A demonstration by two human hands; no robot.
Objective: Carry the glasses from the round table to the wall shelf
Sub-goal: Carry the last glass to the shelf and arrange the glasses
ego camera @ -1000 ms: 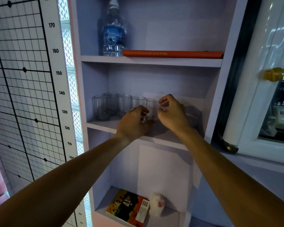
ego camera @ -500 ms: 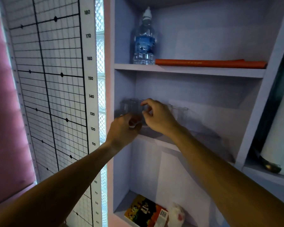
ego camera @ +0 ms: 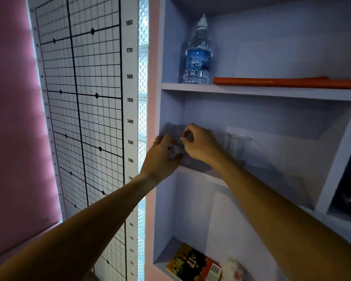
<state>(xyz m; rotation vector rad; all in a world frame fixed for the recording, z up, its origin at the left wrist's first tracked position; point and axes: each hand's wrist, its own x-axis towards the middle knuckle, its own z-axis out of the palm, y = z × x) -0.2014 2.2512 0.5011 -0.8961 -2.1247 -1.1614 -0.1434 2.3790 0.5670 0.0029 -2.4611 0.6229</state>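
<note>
Several clear glasses stand in a row on the middle board of the wall shelf (ego camera: pixel 276 180); two of them (ego camera: pixel 239 148) show free at the row's right end. Both hands are at the left end of the row. My left hand (ego camera: pixel 160 157) is wrapped around the lower part of a blurred glass (ego camera: pixel 173 153). My right hand (ego camera: pixel 202 146) pinches thumb and forefinger at the rim of a glass there and hides the middle of the row. The round table is out of view.
A water bottle (ego camera: pixel 198 57) and an orange flat book (ego camera: pixel 286 82) are on the upper board. A colourful box (ego camera: pixel 193 264) and a white soft thing (ego camera: pixel 232 268) lie on the bottom board. A height chart (ego camera: pixel 83 118) hangs left of the shelf.
Both hands have moved left along the middle board, from the right-end glass to the left end of the row. The view has swung left with them.
</note>
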